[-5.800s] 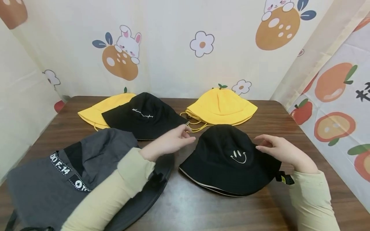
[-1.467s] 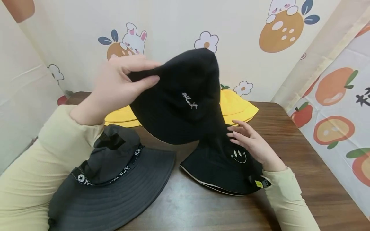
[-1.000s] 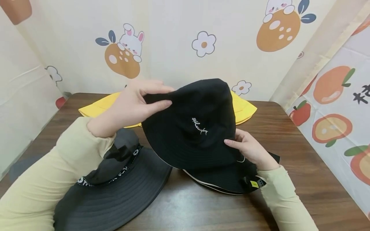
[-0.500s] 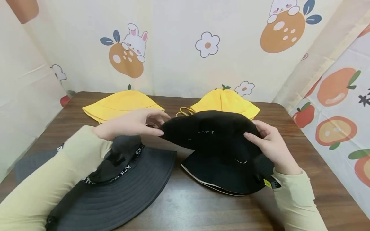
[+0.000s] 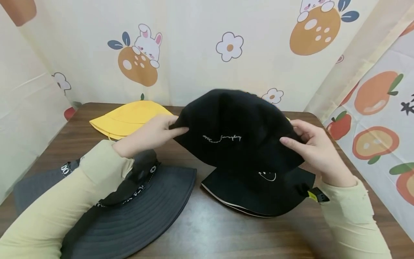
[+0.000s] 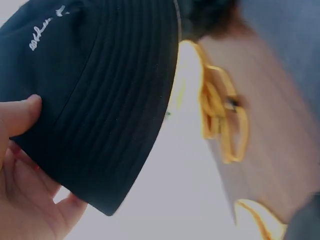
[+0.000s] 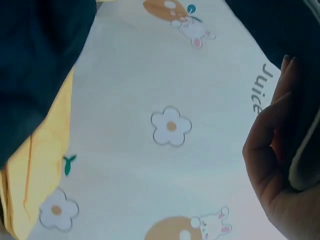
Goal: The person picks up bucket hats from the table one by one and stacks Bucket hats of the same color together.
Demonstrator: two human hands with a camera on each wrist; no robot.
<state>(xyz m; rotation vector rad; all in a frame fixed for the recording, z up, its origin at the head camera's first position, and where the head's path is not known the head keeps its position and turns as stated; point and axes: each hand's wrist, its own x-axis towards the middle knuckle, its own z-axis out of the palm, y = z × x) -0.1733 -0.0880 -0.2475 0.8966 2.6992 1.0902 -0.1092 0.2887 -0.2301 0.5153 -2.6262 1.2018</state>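
A black bucket hat point(image 5: 226, 118) with white script lettering is held up between both hands. My left hand point(image 5: 150, 135) pinches its brim at the left, thumb in front and fingers behind; the left wrist view shows that hand point(image 6: 27, 165) at the brim's edge. At the opposite side, my right hand point(image 5: 317, 149) grips the brim, thumb in front. Directly below, a second black bucket hat point(image 5: 245, 194) with a smiley face lies on the table, its crown covered by the raised hat. A light edge shows along its brim.
A dark grey wide-brimmed hat point(image 5: 155, 212) lies at the front left, partly under the left arm. At the back left sits a yellow hat point(image 5: 129, 117). Another yellow hat point(image 7: 47, 155) shows in the right wrist view, mostly hidden in the head view. A patterned curtain point(image 5: 194, 54) backs the table.
My left hand has lifted the lettered black hat from the back left and carried it over the smiley hat. My right hand has taken its other side, and its lettering now faces forward.
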